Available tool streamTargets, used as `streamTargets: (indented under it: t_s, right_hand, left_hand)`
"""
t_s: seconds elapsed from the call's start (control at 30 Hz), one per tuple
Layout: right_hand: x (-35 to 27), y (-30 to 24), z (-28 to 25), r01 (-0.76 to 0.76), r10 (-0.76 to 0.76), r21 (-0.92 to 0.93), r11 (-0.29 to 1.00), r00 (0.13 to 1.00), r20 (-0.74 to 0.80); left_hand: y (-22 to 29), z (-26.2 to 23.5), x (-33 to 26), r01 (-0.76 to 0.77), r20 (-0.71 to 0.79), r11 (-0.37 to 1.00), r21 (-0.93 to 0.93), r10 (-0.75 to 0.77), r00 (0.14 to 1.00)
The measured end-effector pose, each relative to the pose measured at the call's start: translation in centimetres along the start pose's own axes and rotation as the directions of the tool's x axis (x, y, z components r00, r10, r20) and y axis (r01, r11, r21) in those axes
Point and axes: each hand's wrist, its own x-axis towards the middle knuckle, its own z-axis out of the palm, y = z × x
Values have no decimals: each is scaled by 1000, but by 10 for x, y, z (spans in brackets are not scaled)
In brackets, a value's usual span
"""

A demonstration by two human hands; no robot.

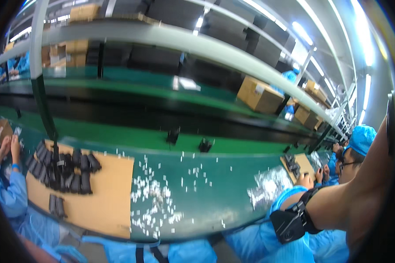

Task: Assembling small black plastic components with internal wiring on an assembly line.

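Blk parts on cardboard, wht bits btwn it & plastic.

Tiny white pieces, all blurred

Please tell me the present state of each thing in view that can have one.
Cardboard sheet: flat, partly covered.
Black parts: mostly clustered on the sheet.
White pieces: scattered, densest beside the sheet.
Shiny packaging: loosely piled.
Black device: strapped to the right arm.
Ceiling lights: on.
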Motion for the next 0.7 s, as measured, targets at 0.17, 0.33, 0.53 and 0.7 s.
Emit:
streamTargets:
  t_s: [0.17, 0.33, 0.53, 0.7]
  right_hand:
    - [-14, -1, 2, -193, 189, -195, 962, 981, -37]
    - [-77, -9, 9, -238, 352, -513, 825, 926, 137]
    - [-235, -56, 21, -816, 965, -545, 190, 258, -51]
    - [-324, -68, 0, -784, 951, -618, -60, 144, -274]
  left_hand:
    - [67, -6, -40, 310, 175, 950, -45, -298, 938]
    - [114, 44, -69, 468, 262, 839, -277, -403, 877]
    - [132, 34, -91, 624, 357, 718, -309, -521, 776]
    - [111, -1, -105, 675, 395, 713, -187, -575, 717]
